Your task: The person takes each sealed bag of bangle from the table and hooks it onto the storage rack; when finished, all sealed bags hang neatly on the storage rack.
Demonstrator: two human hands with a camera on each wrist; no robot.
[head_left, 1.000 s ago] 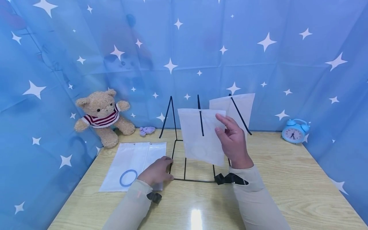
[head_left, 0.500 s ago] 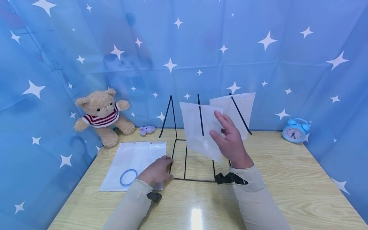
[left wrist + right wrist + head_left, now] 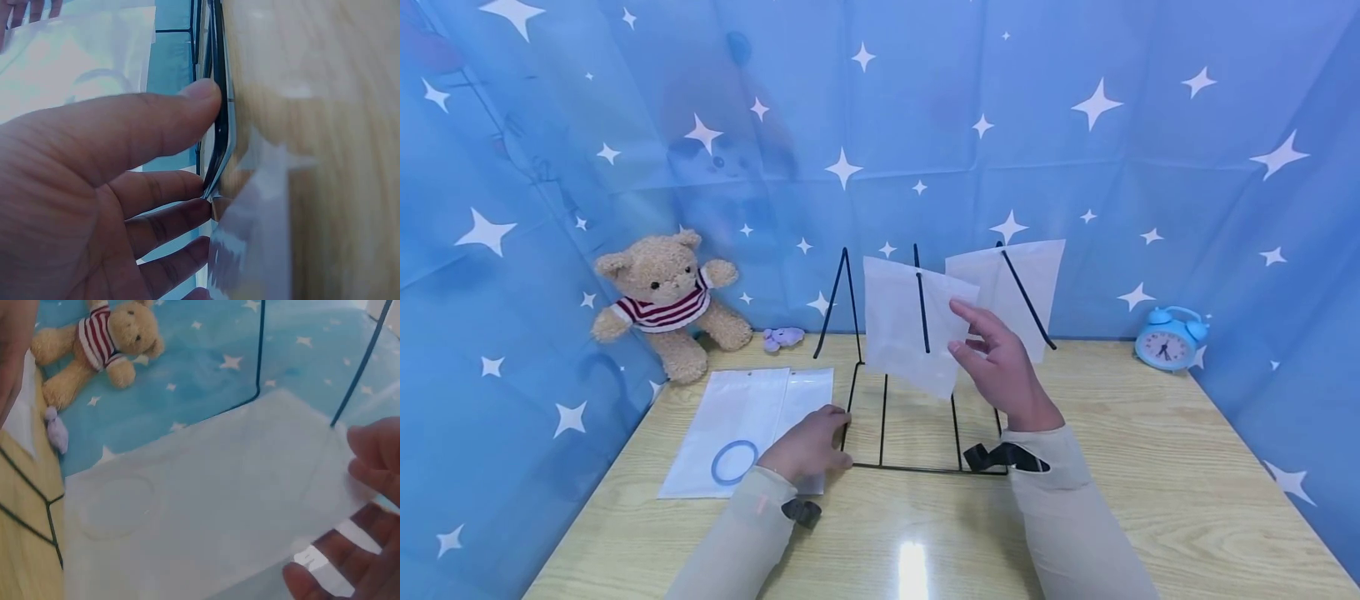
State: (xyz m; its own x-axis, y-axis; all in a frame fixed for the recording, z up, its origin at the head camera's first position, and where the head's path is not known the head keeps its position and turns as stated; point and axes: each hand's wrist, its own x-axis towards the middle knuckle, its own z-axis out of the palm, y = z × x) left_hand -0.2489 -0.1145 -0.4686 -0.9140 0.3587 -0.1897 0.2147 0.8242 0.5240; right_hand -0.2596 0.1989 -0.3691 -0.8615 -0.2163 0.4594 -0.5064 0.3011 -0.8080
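Observation:
A black wire rack with three slanting arms stands mid-table. My left hand grips its front left corner, thumb and fingertips on the thin rod in the left wrist view. From the middle arm hangs a flat translucent white bag, skewed, its left side higher. A faint ring outline shows through it in the right wrist view. My right hand touches the bag's right edge with extended fingers, thumb and index finger apart. Another white bag hangs on the right arm; the left arm bears none.
White bags lie overlapping on the table at left, with a blue ring showing on the front one. A teddy bear, a small purple toy and a blue alarm clock sit along the star-patterned curtain.
The middle bag has shifted back and up along its arm and become skewed. My right hand moved slightly left with it, then settled a little lower. My left hand has stayed at the rack's corner.

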